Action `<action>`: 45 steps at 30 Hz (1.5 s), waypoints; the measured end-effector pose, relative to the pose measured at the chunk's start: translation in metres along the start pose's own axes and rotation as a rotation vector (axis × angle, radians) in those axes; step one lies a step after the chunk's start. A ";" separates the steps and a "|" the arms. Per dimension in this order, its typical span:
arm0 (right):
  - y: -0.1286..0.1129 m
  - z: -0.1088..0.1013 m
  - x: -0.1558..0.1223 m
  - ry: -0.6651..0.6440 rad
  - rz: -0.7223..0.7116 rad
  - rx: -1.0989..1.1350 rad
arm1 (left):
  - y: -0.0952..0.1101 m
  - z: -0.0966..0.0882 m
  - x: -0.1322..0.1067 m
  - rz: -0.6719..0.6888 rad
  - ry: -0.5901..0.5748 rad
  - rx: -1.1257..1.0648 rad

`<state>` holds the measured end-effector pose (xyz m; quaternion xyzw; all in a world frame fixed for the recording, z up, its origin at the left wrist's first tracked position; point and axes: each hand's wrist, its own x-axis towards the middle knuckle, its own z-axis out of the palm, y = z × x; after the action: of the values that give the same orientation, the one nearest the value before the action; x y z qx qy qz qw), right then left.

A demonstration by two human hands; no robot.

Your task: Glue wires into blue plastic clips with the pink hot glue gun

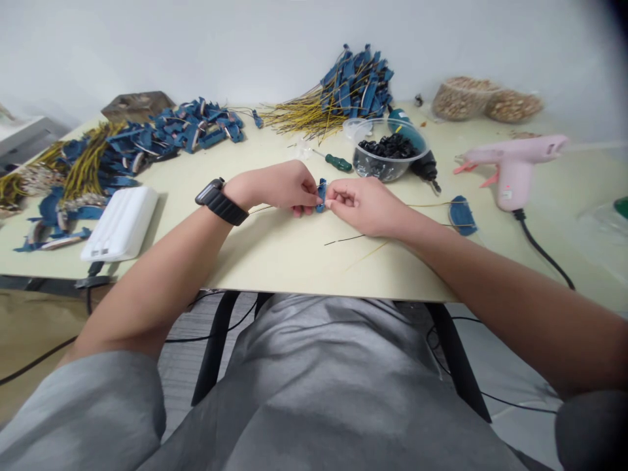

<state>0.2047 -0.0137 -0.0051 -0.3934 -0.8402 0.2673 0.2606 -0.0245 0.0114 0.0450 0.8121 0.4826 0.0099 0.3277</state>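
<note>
Between my two hands, near the middle of the table, is a small blue piece (321, 195) with thin wires. My left hand (289, 188), with a black watch on its wrist, pinches this piece from the left. From the right, my right hand (362, 204) has its fingers closed at the piece's edge; its fingertips partly hide what they grip. A thin dark wire trails left from under my left hand. Loose black and yellow wires (346, 239) lie below my right hand. Another blue piece (462, 216) with wires rests right of my right wrist.
A clear tub of black parts (390, 154) and a green screwdriver (338, 162) are beyond my hands. A pink glue gun (515, 163) stands at right. Wired blue pieces (356, 85) are heaped at the back and left, near a white power bank (120, 224).
</note>
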 end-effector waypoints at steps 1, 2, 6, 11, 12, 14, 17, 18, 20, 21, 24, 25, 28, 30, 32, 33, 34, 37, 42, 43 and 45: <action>0.000 0.000 0.000 -0.001 -0.005 -0.003 | 0.000 0.000 0.000 0.000 0.001 0.000; -0.001 0.000 0.000 -0.003 -0.008 -0.004 | 0.000 0.000 0.000 0.003 0.001 0.000; -0.001 -0.001 0.000 -0.020 0.008 -0.003 | 0.001 -0.001 -0.002 0.022 -0.004 -0.001; -0.001 -0.001 0.001 -0.016 0.014 0.040 | 0.000 -0.003 -0.003 0.045 -0.036 0.005; 0.000 0.000 0.001 -0.016 0.017 0.051 | -0.001 -0.003 -0.003 0.044 -0.038 0.007; 0.001 0.000 0.002 -0.024 0.036 0.076 | -0.003 -0.003 -0.002 0.040 -0.033 0.014; 0.002 0.001 0.004 -0.038 0.086 0.097 | -0.004 -0.003 -0.001 0.040 -0.027 0.022; 0.002 0.001 0.004 -0.041 0.100 0.099 | -0.003 -0.003 -0.001 0.044 -0.026 0.020; 0.003 0.001 0.005 -0.042 0.118 0.099 | -0.001 -0.002 -0.002 0.042 -0.022 0.008; 0.003 0.001 0.005 -0.043 0.120 0.101 | 0.000 -0.002 -0.002 0.038 -0.018 0.002; 0.002 0.001 0.004 -0.046 0.119 0.098 | 0.002 -0.001 -0.003 0.019 -0.007 0.000; 0.002 0.001 0.005 -0.045 0.119 0.093 | 0.003 -0.001 -0.002 0.016 -0.006 0.006; 0.002 0.001 0.005 -0.041 0.132 0.074 | 0.002 0.000 -0.001 0.009 -0.006 0.025; 0.001 0.001 0.006 -0.035 0.148 0.063 | 0.001 0.000 -0.001 0.007 -0.006 0.036; 0.001 0.002 0.007 -0.028 0.166 0.056 | 0.001 -0.001 0.000 0.009 -0.006 0.039; 0.001 0.002 0.007 -0.026 0.175 0.056 | 0.001 0.000 0.000 0.009 -0.006 0.039; 0.001 0.002 0.008 -0.027 0.183 0.059 | 0.001 0.000 0.000 0.006 -0.003 0.037; 0.001 0.002 0.009 -0.037 0.204 0.071 | 0.002 0.000 -0.001 -0.008 0.002 0.038; 0.002 0.000 0.010 -0.039 0.207 0.068 | 0.004 0.000 -0.002 -0.006 0.003 0.033; 0.002 0.000 0.010 -0.040 0.206 0.071 | 0.005 0.000 -0.002 -0.006 0.003 0.035; 0.002 -0.001 0.009 -0.043 0.207 0.079 | 0.005 0.000 -0.002 -0.001 0.004 0.035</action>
<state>0.2008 -0.0049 -0.0038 -0.4617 -0.7893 0.3341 0.2286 -0.0221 0.0083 0.0481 0.8173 0.4839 0.0028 0.3127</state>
